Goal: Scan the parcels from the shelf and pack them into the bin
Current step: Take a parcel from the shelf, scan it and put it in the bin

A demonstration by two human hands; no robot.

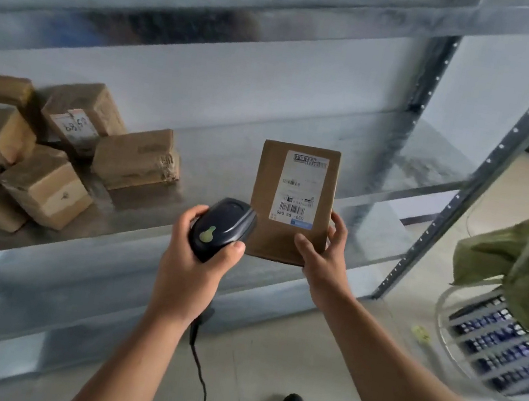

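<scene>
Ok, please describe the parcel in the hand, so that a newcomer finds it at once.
Look at the metal shelf, then right of the heap of boxy parcels on it. There the right hand holds a flat brown parcel upright. It alone is thin, with a long printed barcode label.

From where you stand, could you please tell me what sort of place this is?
Probably a parcel storage room: metal shelving holds taped cardboard parcels, and the left hand points a barcode scanner at a labelled parcel in the right hand.
</scene>
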